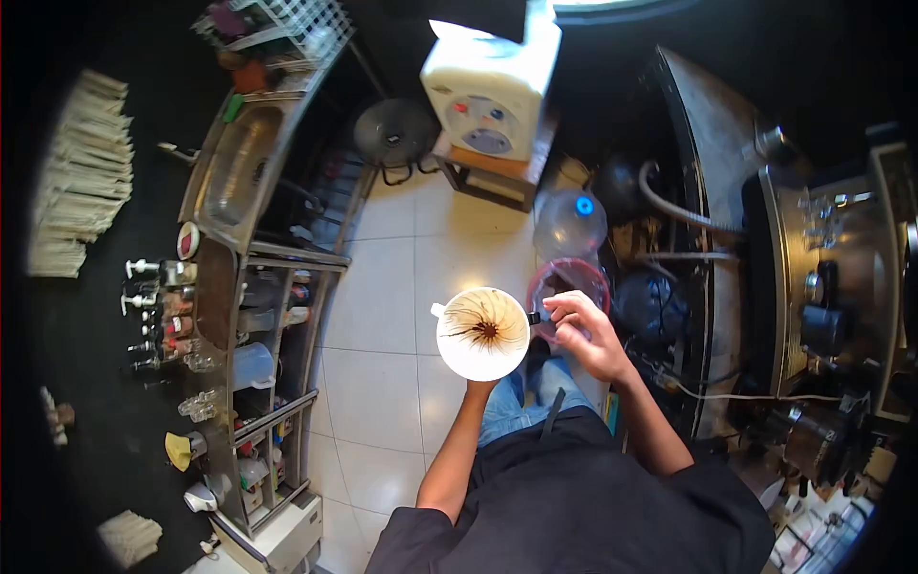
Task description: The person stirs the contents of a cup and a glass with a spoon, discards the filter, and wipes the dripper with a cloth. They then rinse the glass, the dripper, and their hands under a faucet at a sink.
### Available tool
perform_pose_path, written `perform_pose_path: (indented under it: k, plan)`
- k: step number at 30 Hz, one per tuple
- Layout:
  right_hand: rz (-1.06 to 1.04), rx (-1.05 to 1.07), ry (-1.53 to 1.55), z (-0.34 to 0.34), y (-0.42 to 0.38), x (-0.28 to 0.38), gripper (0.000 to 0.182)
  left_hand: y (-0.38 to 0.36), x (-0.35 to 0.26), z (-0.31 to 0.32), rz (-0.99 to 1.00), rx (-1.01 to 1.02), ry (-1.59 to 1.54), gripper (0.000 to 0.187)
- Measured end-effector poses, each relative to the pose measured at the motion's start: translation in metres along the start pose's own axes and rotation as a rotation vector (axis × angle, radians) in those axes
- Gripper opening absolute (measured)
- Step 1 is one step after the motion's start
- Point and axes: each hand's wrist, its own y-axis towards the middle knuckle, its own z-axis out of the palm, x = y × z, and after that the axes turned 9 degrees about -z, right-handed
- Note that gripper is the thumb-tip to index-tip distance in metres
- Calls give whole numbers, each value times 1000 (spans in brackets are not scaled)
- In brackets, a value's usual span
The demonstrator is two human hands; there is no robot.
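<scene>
A white cup (481,362) is held up in front of me, its handle pointing left. Brown lines radiate from a dark centre over the pale foamy drink (497,311) inside. My left hand (481,386) supports the cup from underneath; most of its fingers are hidden behind it. Just right of the rim, my right hand (590,337) has its fingers curled, thumb close to the fingertips. A small black piece (535,318) shows between those fingertips and the cup; its kind cannot be made out.
A white water dispenser (483,96) stands on a small stand ahead. Beyond my right hand are a red-rimmed bin (574,263) and a large clear water bottle (566,222). A metal sink (251,163) and shelving line the left; a coffee machine (794,277) stands at right.
</scene>
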Motion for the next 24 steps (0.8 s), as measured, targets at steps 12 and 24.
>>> perform_pose_path:
  k: [12,24]
  plan:
    - [-422,370,-584,205,223,72,117,102,-116,-168,186,-302,-311,76]
    - [-561,399,-344,410,459,51,119,213,-213,-423,428,-677,33,73]
